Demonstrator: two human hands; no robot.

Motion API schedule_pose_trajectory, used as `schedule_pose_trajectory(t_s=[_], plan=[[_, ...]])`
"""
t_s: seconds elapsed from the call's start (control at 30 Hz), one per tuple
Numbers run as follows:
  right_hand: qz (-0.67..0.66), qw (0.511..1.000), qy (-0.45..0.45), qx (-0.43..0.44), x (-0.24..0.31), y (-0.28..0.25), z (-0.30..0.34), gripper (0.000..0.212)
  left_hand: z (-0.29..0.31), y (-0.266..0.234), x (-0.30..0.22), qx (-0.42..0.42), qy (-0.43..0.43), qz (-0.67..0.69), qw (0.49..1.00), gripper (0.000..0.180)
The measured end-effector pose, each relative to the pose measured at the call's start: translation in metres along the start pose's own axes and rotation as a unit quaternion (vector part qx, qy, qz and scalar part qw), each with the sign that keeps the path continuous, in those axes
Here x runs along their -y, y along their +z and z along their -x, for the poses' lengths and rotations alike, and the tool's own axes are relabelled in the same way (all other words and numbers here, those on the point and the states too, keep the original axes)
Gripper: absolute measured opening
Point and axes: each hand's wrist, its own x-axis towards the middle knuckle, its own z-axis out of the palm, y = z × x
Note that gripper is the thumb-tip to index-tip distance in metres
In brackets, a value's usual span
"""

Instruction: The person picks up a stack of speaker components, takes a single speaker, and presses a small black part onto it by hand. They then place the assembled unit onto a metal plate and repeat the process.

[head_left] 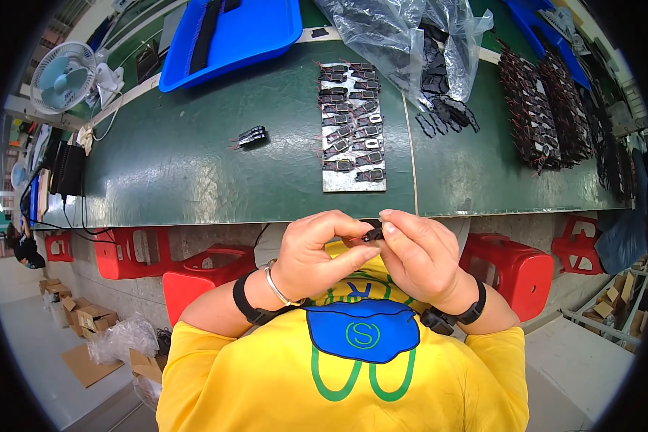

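Observation:
Just off the table's near edge, both hands meet around a small black part (pixel 373 235) with thin reddish wires. My left hand (pixel 317 253) pinches it from the left between thumb and forefinger. My right hand (pixel 423 255) grips it from the right, also in a pinch, so the fingers cover most of it. Beyond the hands, a light metal plate (pixel 353 186) carries two columns of small black wired modules (pixel 369 159). To its left on the green table (pixel 194 169) lies a little cluster of black parts (pixel 252 136) with red wires.
A blue tray (pixel 266 45) holding a black strip stands far left. A clear plastic bag (pixel 381 32) spills black pieces (pixel 446 119) right of the plate. Stacks of wired modules (pixel 529 108) fill the right side. Red stools (pixel 507 270) flank me; a fan (pixel 63 78) stands far left.

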Motion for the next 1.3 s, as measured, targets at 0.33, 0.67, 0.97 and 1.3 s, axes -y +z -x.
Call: schedule_pose_trajectory(t_s=[0.33,0.67,0.97,1.3], plan=[[-0.091,0.991,0.093,0.030,0.000,-0.002,-0.004,0.038,0.003,-0.003,0.006,-0.029,-0.033,0.045,0.998,0.017],[-0.291,0.922,0.232,0.109,-0.005,-0.008,-0.002,0.027,0.004,-0.008,0.010,-0.025,-0.053,0.138,0.989,0.013],[-0.261,0.950,0.163,0.049,-0.006,-0.005,-0.001,0.018,0.001,-0.011,0.014,0.027,-0.002,0.133,0.991,0.014],[-0.231,0.966,0.107,0.038,-0.009,-0.004,0.004,0.015,-0.004,-0.012,0.004,0.034,-0.045,0.071,0.996,0.016]])
